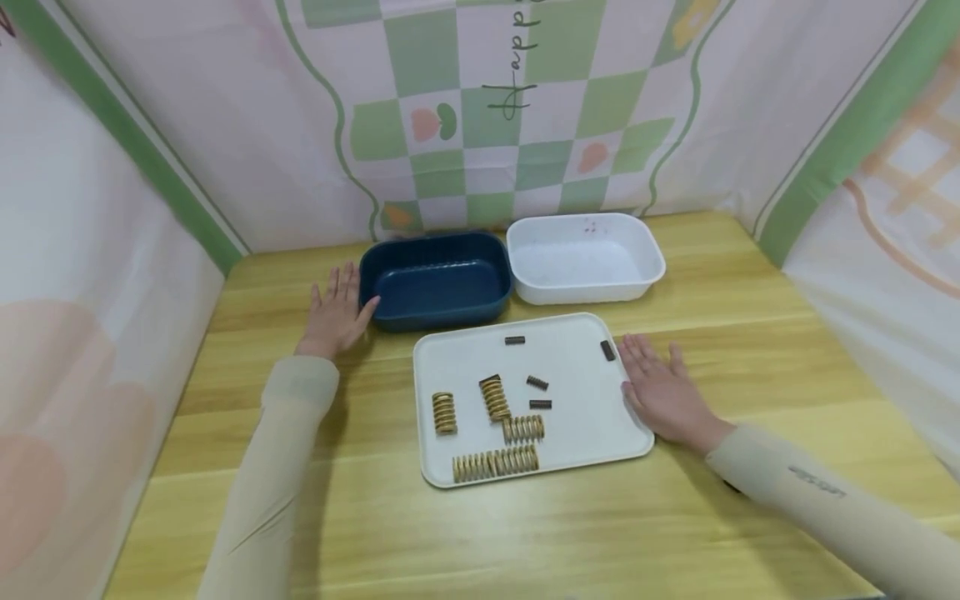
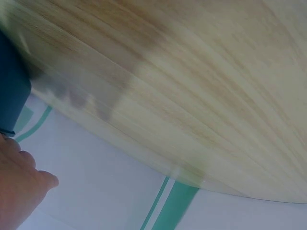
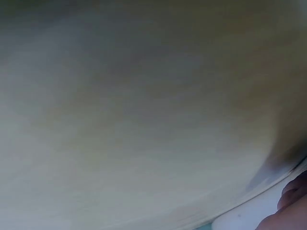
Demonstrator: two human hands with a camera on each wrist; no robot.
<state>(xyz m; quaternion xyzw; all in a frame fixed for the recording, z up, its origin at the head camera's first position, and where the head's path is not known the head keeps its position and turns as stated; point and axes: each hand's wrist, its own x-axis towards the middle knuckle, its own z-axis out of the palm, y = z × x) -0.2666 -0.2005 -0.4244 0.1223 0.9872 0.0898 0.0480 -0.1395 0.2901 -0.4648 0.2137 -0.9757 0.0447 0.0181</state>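
Observation:
In the head view my left hand lies beside a dark blue basin, fingers straight, thumb at its left rim. The left wrist view shows part of that hand next to the blue wall. At the right edge of a white tray rests my right hand, fingers extended and holding nothing. Several large gold coil springs lie on the tray's left and front. Several small dark springs are scattered farther back and right. Only a blurred bit of my right hand shows in the right wrist view.
A white basin stands right of the blue one, behind the tray. The wood-grain table is bordered by a patterned cloth at the back and more cloth at both sides.

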